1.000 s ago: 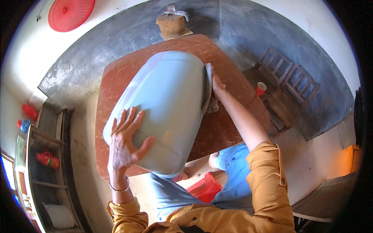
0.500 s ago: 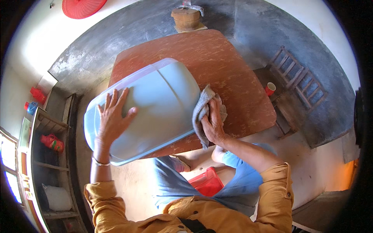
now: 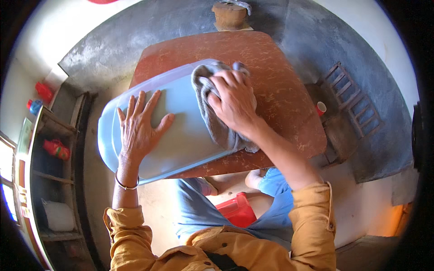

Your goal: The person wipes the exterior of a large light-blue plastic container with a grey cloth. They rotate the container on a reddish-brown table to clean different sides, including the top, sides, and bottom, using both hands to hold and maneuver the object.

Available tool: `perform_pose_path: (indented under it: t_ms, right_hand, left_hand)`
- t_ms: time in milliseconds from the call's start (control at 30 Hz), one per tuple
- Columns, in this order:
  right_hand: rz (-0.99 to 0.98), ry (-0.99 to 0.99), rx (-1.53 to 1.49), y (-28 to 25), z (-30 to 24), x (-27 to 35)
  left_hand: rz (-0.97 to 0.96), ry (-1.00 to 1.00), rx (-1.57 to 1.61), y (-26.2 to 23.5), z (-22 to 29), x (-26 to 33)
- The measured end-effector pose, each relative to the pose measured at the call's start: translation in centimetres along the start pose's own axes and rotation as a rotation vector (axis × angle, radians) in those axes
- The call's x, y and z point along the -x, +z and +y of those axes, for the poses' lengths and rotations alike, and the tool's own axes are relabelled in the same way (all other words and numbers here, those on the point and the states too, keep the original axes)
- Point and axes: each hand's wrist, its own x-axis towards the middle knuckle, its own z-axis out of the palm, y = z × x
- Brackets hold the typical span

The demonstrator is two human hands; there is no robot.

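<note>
A large pale-blue translucent plastic box or lid (image 3: 181, 131) lies tilted across the left part of a reddish-brown marbled table (image 3: 289, 113), its near-left end jutting past the edge. My left hand (image 3: 141, 124) rests flat on its top with fingers spread. Bunched under my right hand (image 3: 233, 97) is a grey cloth (image 3: 208, 97), pressed on the far right end of the blue surface. The cloth's lower end hangs over the right side toward the table. What lies beneath the blue piece is hidden.
A red plastic basin or bin (image 3: 237, 210) sits on the floor between my legs. Wooden shelves (image 3: 54, 178) stand at the left. On the right are a wooden chair (image 3: 339, 122) and a red cup (image 3: 320, 108). A brown bucket (image 3: 229, 17) stands behind the table.
My right hand has moved the cloth from the blue piece's right side up and left onto its top. The left hand stays flat on the surface.
</note>
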Motion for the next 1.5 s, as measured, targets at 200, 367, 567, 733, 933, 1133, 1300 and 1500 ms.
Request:
perform_pose_path:
  t_ms: [200,367,567,733,933,1133,1300,1500]
  right_hand:
    - [0.256,0.112,-0.097,1.1,-1.7,12.2]
    - [0.371,0.239,-0.157,2.2,-2.3,12.4]
    - [0.024,0.208,-0.017,0.1,-1.3,-1.2]
    - [-0.085,0.170,0.043,2.0,-0.3,-4.7]
    - [0.208,0.146,0.017,0.4,-2.2,1.5]
    - [0.463,0.180,-0.087,2.1,-3.5,9.2]
    - [0.436,0.274,-0.128,3.9,-4.1,15.2]
    - [0.463,0.303,-0.214,3.5,-3.0,14.9]
  left_hand:
    - [0.038,0.007,0.037,0.1,0.6,0.2]
    - [0.042,0.021,0.061,-0.2,0.5,0.4]
    - [0.025,-0.005,0.038,-0.2,0.6,0.2]
    - [0.052,0.010,0.041,-0.1,0.3,0.0]
    - [0.029,-0.007,0.030,0.1,0.3,0.1]
    - [0.043,0.026,0.047,0.0,0.4,0.1]
    - [0.043,0.045,0.046,0.2,0.1,0.2]
    - [0.049,0.048,0.048,0.0,-0.1,-0.1]
